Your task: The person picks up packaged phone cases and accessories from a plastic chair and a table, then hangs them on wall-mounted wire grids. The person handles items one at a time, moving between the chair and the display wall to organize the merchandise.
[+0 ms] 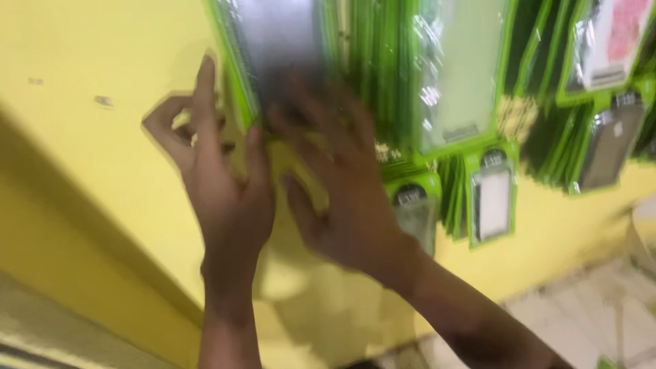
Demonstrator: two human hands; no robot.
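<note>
Both hands are raised against the wall [89, 157]. The left hand [219, 184] lies left of the right hand [342, 191], almost touching it. Both reach the lower edge of a packet [277, 41] hanging on the wall. More hanging packets [465, 75] overlap in rows to the right. The floor [594, 307] lies lower right.

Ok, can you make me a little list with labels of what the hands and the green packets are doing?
Place: yellow wall hung with rows of green packets
Left hand: raised, fingers at the lower edge of a dark-fronted green packet
Right hand: spread flat over the same packet's lower part, blurred
Grip: cannot tell for either hand
Nearby: pale-fronted packet, small packets below
Floor: light tiles, lower right
</note>
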